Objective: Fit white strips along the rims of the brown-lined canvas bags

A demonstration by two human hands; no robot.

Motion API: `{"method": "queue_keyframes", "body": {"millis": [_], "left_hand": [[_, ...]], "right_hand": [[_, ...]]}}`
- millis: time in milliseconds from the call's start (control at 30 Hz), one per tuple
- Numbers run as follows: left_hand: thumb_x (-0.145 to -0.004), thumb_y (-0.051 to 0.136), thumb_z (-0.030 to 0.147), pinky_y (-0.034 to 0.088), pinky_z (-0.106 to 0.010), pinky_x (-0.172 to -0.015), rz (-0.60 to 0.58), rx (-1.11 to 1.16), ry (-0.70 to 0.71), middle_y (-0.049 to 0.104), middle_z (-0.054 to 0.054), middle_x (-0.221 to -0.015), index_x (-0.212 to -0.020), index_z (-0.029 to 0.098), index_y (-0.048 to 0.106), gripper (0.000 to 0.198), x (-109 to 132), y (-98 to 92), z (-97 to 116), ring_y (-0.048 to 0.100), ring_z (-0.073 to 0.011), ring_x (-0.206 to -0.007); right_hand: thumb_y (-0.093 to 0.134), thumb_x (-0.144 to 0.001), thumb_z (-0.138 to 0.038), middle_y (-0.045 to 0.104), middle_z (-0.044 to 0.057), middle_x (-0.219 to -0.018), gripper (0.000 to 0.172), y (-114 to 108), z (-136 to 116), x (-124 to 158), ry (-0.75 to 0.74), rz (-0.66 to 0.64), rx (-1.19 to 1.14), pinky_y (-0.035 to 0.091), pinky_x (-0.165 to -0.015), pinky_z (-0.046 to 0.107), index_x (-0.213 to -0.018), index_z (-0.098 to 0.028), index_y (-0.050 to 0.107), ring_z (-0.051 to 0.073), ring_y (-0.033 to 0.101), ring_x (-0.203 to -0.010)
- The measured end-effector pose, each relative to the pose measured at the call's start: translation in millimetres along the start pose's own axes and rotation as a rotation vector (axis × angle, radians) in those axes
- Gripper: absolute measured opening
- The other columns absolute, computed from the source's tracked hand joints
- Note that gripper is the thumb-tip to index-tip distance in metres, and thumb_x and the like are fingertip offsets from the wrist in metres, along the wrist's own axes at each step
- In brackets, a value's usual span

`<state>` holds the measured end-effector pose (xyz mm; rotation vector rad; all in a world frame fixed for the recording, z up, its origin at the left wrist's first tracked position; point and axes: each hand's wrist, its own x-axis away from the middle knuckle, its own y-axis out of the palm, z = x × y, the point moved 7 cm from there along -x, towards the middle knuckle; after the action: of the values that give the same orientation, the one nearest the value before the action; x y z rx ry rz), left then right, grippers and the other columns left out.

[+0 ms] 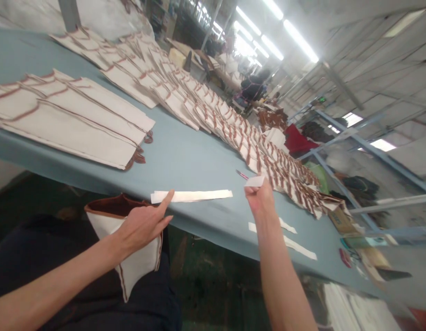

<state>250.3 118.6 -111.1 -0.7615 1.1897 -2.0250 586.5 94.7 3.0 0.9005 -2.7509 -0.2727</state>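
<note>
My left hand (146, 225) reaches to the table edge, its index finger extended onto the left part of a stack of long white strips (202, 196). My right hand (259, 195) is closed on a small white piece (255, 181) above the table. Just left of it lies a thin pen-like tool (242, 174). Beyond my right forearm are more loose white strips (301, 248). A white pouch-shaped piece with brown trim (142, 257) rests on my lap, partly covered by my left hand and forearm.
Overlapping white panels with brown edging (185, 101) run along the blue-grey table (192, 151). Another white stack (71, 124) lies at left. Scissors and a red item (345, 258) are at right. A person (253, 86) is in the background.
</note>
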Motion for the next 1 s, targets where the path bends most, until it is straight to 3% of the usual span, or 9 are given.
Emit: {"method": "queue_keyframes", "body": {"millis": [67,133,233,333,500,633,733,800,1000], "left_hand": [[-0.118,0.049,0.033,0.064,-0.044,-0.089,0.028,0.101,0.003,0.093,-0.021,-0.105,-0.187,0.010,0.036,0.074,5,-1.5,-5,0.091,-0.0439,-0.104],[-0.118,0.045,0.036,0.061,-0.041,-0.088,0.049,0.222,0.014,0.092,-0.016,-0.102,-0.179,0.015,0.051,0.065,15,-1.3,-8,0.089,-0.0405,-0.104],[-0.116,0.043,0.040,0.053,-0.034,-0.079,0.034,0.429,0.059,0.084,-0.007,-0.088,-0.134,0.021,0.079,0.045,38,2.7,-4,0.084,-0.0322,-0.089],[-0.111,0.055,0.047,0.042,-0.029,-0.067,-0.044,0.648,0.133,0.070,0.002,-0.072,-0.094,0.024,0.077,0.036,63,9.2,12,0.070,-0.0217,-0.069],[-0.093,0.074,0.035,0.038,-0.027,-0.063,-0.115,1.019,0.151,0.058,0.006,-0.067,-0.085,0.023,0.075,0.015,89,13.6,32,0.053,-0.0161,-0.064],[-0.085,0.082,0.046,0.053,-0.028,-0.065,-0.057,1.320,0.036,0.075,-0.002,-0.086,-0.112,0.019,0.083,0.039,100,12.4,17,0.064,-0.0201,-0.073],[-0.077,0.089,0.057,0.066,-0.038,-0.084,0.042,1.478,-0.077,0.085,-0.009,-0.103,-0.126,0.020,0.085,0.062,109,10.4,-1,0.077,-0.0282,-0.092],[-0.072,0.095,0.063,0.067,-0.040,-0.091,0.148,1.578,-0.209,0.088,-0.011,-0.106,-0.127,0.020,0.087,0.070,114,11.5,-15,0.080,-0.0318,-0.100],[-0.076,0.093,0.084,0.064,-0.032,-0.070,0.321,1.638,-0.460,0.089,-0.009,-0.090,-0.103,0.017,0.088,0.071,125,15.0,-37,0.077,-0.0240,-0.075]], "right_hand": [[0.079,-0.110,-0.031,0.036,-0.015,-0.062,0.040,24,10,36,0.030,-0.123,-0.027,0.027,-0.041,0.014,-0.082,-0.024,0.052,0.004,0.025,-0.042],[0.081,-0.106,-0.034,0.034,-0.016,-0.060,0.043,48,21,75,0.061,-0.231,-0.055,0.026,-0.039,0.015,-0.081,-0.025,0.048,0.005,0.021,-0.042],[0.086,-0.101,-0.042,0.024,-0.017,-0.057,0.043,82,41,130,0.113,-0.363,-0.095,0.027,-0.038,0.016,-0.082,-0.027,0.051,0.008,0.022,-0.043],[0.089,-0.096,-0.049,0.024,-0.017,-0.057,0.038,114,59,180,0.183,-0.498,-0.192,0.028,-0.038,0.016,-0.089,-0.028,0.058,0.010,0.019,-0.045],[0.090,-0.093,-0.059,0.017,-0.016,-0.058,0.045,144,73,236,0.193,-0.578,-0.246,0.029,-0.040,0.019,-0.089,-0.030,0.056,0.013,0.018,-0.048],[0.093,-0.090,-0.066,0.019,-0.016,-0.058,0.058,131,80,251,0.128,-0.513,-0.219,0.027,-0.041,0.021,-0.083,-0.030,0.048,0.012,0.015,-0.049],[0.092,-0.089,-0.071,0.020,-0.017,-0.058,0.060,107,98,253,0.121,-0.416,-0.170,0.025,-0.040,0.021,-0.083,-0.030,0.049,0.011,0.013,-0.048],[0.090,-0.090,-0.073,0.022,-0.017,-0.057,0.061,90,114,255,0.141,-0.351,-0.147,0.024,-0.040,0.020,-0.083,-0.029,0.049,0.010,0.013,-0.048],[0.085,-0.093,-0.074,0.028,-0.016,-0.057,0.061,59,170,267,0.247,-0.262,-0.097,0.023,-0.042,0.020,-0.080,-0.028,0.046,0.009,0.014,-0.047]]}}
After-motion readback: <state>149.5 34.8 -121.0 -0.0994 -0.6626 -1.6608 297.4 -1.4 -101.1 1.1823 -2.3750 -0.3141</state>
